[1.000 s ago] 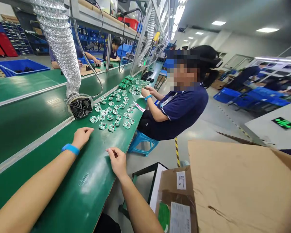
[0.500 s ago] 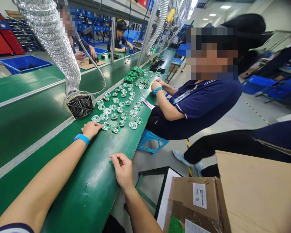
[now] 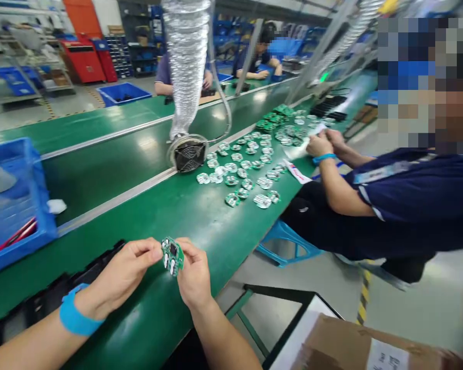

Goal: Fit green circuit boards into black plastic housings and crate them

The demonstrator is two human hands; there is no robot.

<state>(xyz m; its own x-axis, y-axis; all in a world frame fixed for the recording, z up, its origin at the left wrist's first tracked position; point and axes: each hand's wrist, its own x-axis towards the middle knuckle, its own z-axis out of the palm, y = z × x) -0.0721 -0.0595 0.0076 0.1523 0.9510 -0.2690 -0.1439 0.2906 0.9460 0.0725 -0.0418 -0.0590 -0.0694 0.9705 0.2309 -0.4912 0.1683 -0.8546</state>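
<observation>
Between my two hands, above the green bench [image 3: 139, 216], is a small green circuit board [image 3: 173, 256] with a black chip and white blobs on its face. My left hand [image 3: 133, 264], with a blue band at the wrist, pinches the board's left edge. On the opposite edge, my right hand [image 3: 195, 270] grips it with thumb and fingers. Several similar round boards [image 3: 247, 184] lie spread over the bench beyond my hands. A row of black parts [image 3: 50, 293] lies beside my left forearm, partly hidden by it.
A blue bin [image 3: 46, 205] stands at the left, holding red-handled tools. A fan on a silver duct [image 3: 191, 154] hangs over the bench. To the right sits a co-worker [image 3: 355, 190] on a blue stool. A cardboard box [image 3: 332, 344] is at lower right.
My left hand has brought a circuit board from the spread back to my right hand, which now holds it too. The view has turned left, showing the blue bin and black parts.
</observation>
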